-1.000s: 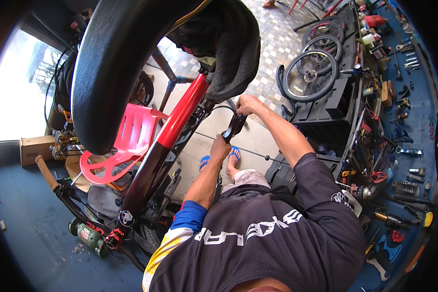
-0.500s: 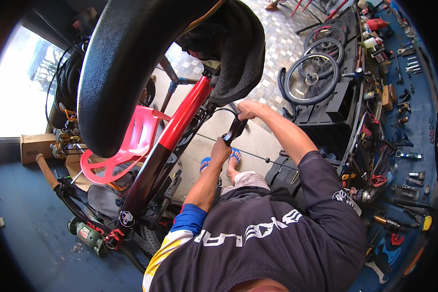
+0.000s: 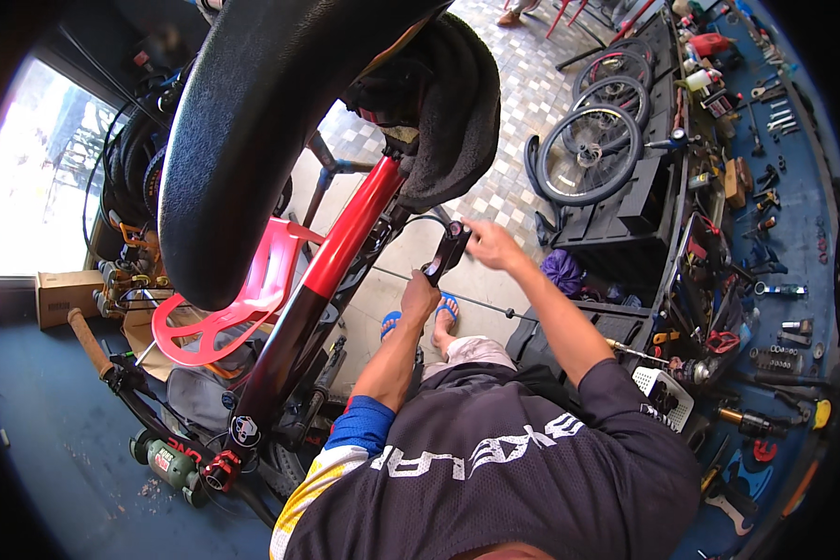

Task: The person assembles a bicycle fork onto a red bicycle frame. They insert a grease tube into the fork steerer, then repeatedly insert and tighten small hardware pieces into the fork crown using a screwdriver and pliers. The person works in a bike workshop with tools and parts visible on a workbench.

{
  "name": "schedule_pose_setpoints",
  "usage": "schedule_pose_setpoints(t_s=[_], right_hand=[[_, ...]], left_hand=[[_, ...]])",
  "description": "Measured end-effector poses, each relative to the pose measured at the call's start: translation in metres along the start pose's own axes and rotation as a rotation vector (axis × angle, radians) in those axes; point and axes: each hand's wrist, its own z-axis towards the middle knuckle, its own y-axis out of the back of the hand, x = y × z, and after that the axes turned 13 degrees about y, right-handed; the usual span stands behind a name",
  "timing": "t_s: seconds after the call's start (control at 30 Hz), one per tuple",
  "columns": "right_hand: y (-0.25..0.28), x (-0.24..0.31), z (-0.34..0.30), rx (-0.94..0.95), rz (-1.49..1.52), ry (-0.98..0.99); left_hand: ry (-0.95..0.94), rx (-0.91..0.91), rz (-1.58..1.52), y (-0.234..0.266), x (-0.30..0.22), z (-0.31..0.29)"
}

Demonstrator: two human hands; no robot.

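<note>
A bike frame (image 3: 331,260), red fading to black, slants through the middle under a large black saddle (image 3: 228,140). My left hand (image 3: 422,295) is closed around the lower end of a black, bar-shaped bike part (image 3: 448,252) with a round fitting at its upper end. Just right of that fitting is my right hand (image 3: 494,246), its index finger stretched toward it and the other fingers partly curled; I see nothing held in it. Whether the fingertip touches the fitting is hard to tell. A thin black cable (image 3: 425,219) curves between the frame and the part.
Dark cloth (image 3: 457,112) wraps the bike near the saddle. A pink plastic chair (image 3: 266,289) stands behind the frame. Bike wheels (image 3: 590,152) lean at the upper right, beside a blue bench (image 3: 812,243) covered with tools. A thin rod (image 3: 480,302) crosses beyond my feet.
My right hand has drawn back and down from the part's upper end, baring its round fitting. The left hand keeps its hold. The view has shifted slightly.
</note>
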Motion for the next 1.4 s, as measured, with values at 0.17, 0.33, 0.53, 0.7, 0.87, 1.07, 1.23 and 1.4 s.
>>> schedule_pose_setpoints(t_s=[0.17,0.33,0.53,0.7,0.87,1.07,1.23,1.4], right_hand=[[-0.037,0.034,-0.017,0.068,-0.100,-0.065],[-0.047,0.067,-0.010,0.066,-0.098,-0.264],[-0.062,0.076,0.006,-0.070,0.034,-0.362],[-0.062,0.084,0.007,-0.068,0.052,-0.403],[-0.056,0.077,0.006,-0.092,0.096,-0.426],[-0.047,0.091,0.001,-0.116,0.012,-0.444],[-0.020,0.075,-0.015,-0.010,-0.294,-0.287],[0.027,0.038,0.006,0.201,-0.710,0.240]], left_hand=[[-0.011,0.003,0.014,0.001,-0.001,-0.002],[-0.019,-0.009,0.018,0.009,-0.003,-0.010],[-0.078,0.009,0.018,0.008,-0.002,-0.008],[-0.079,-0.004,0.026,0.009,0.002,-0.006],[-0.032,0.020,0.057,0.010,-0.004,-0.009],[-0.027,-0.014,0.037,0.016,-0.002,-0.015],[-0.016,0.009,0.037,0.019,-0.002,-0.016],[-0.023,-0.009,0.025,0.016,0.002,-0.013]])
